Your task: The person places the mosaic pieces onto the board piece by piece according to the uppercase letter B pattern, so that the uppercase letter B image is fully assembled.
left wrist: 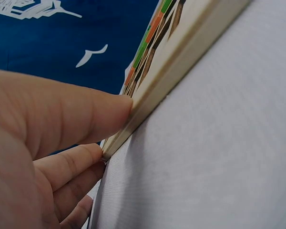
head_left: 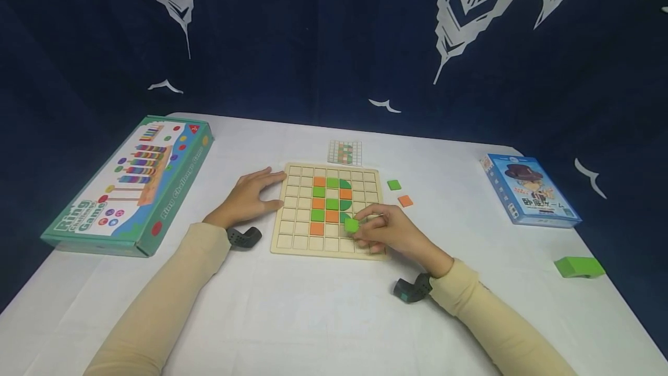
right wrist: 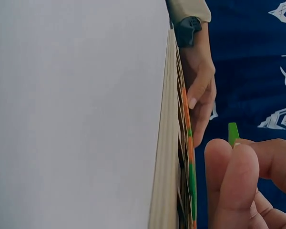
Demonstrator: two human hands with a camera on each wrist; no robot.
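Observation:
A wooden grid board (head_left: 292,242) lies flat on the table, with orange and green square tiles and dark green rounded tiles set in its middle columns. My right hand (head_left: 391,230) pinches a light green square tile (head_left: 351,225) above the board's lower right part. In the right wrist view, thumb and fingertips grip that green tile (right wrist: 233,132) by its edge. My left hand (head_left: 249,196) touches the board's left edge with thumb and fingertips, its fingers fairly straight. In the left wrist view, the thumb (left wrist: 100,114) rests against the board's side (left wrist: 157,86).
A loose green tile (head_left: 394,184) and an orange tile (head_left: 405,201) lie right of the board. Behind it is a pattern card (head_left: 345,153). A Ring Challenge Game box (head_left: 130,184) stands left; a blue box (head_left: 531,190) and a green block (head_left: 579,267) are at right.

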